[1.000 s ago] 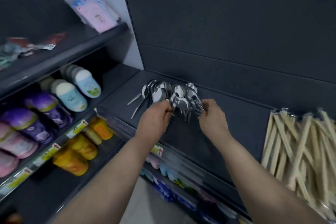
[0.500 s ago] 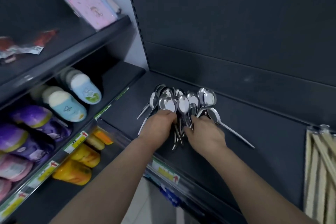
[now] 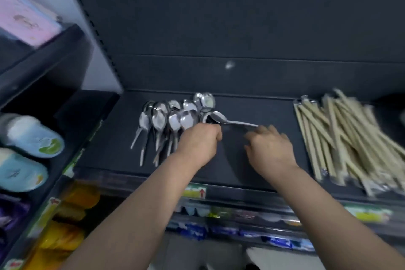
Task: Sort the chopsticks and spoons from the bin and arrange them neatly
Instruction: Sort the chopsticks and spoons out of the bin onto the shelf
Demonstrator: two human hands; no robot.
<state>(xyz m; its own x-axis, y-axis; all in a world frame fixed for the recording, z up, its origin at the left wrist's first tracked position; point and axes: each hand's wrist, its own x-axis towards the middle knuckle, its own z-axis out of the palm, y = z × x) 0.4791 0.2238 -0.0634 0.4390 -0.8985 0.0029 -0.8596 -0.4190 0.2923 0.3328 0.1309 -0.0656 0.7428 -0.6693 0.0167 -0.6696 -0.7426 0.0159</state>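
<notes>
Dark shelf [image 3: 241, 169] beneath left hand [image 3: 197, 141] and right hand [image 3: 270, 149]. Wooden chopsticks [image 3: 341, 138] heaped well right of the right fingers [image 3: 266, 130]. Metal spoons [image 3: 173, 117] fanned just beyond the left fingers [image 3: 215, 136], curled tight over the handles. Stray spoon [image 3: 232, 121] crosswise, handle tip at the right fingers: blurred, half bent, grip impossible to tell. Probably stiff, light, slippery; best pinched mid-handle.

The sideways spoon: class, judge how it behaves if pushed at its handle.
The spoon looks like stiff metal, so it probably moves as one piece. On the flat shelf it likely slides and pivots, not rolls. Its bowl meets the spoon pile, so neighbours may shift.
</notes>
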